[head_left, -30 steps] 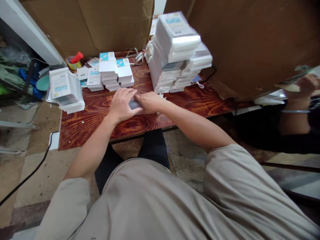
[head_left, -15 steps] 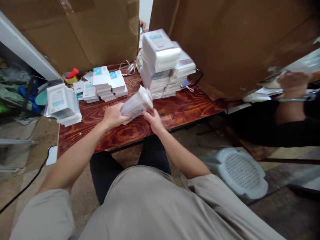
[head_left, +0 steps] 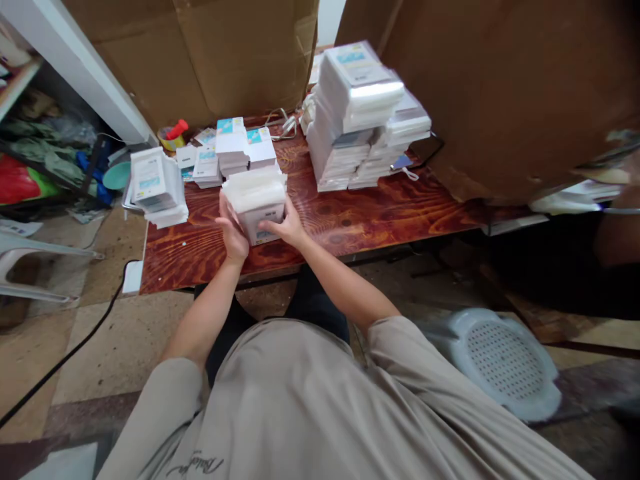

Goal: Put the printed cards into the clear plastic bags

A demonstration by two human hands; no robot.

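Between my hands, over the front of the table, is a stack of cards in clear plastic sleeves (head_left: 257, 193), its white open ends facing away from me. My left hand (head_left: 234, 233) presses along the stack's left side, thumb sticking out to the left. On the right side, my right hand (head_left: 287, 225) grips the stack with its thumb across the printed front card. Just behind stand piles of white and blue cards (head_left: 233, 147). To the left lies another sleeved stack (head_left: 155, 183).
A tall pile of sleeved cards (head_left: 350, 120) rises at the back right of the red-brown wooden table (head_left: 330, 223). Large cardboard sheets (head_left: 240, 60) wall off the back. A yellow tape roll (head_left: 170, 139) lies at the back left. A plastic stool (head_left: 505, 363) stands right, near another person's dark clothing.
The sleeved stack has turned from lying tilted to upright, its printed front toward me. My left hand has shifted its hold to the stack's side. The view has swung left.
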